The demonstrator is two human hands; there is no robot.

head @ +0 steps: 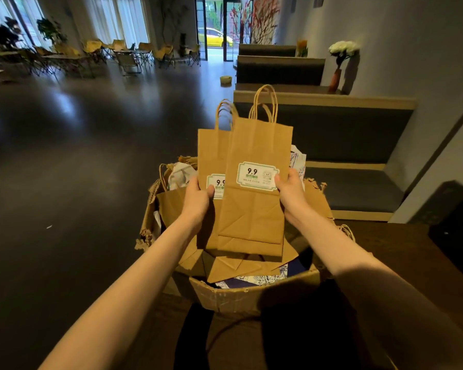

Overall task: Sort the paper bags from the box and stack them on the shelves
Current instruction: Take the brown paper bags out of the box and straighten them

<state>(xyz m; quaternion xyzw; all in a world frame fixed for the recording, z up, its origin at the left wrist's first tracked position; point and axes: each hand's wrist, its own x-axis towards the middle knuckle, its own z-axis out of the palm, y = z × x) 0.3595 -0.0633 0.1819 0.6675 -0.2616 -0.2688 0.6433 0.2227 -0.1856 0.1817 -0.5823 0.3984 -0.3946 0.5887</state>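
Note:
Two flat brown paper bags with twisted handles and white "9.9" labels are held upright over a torn cardboard box (254,292). My right hand (289,193) grips the right edge of the front bag (254,214), thumb on its face. My left hand (198,198) pinches the rear bag (213,153), which stands slightly left and behind the front one. The box below holds more brown bags (225,265) and some blue-and-white printed bags (254,280), partly hidden by the held bags.
Booth seating (332,134) with dark backs runs along the right wall, with a vase of white flowers (341,62) on a ledge. A dark wooden surface (385,252) lies under and right of the box. Dark open floor spreads left; folding chairs (129,56) stand far back.

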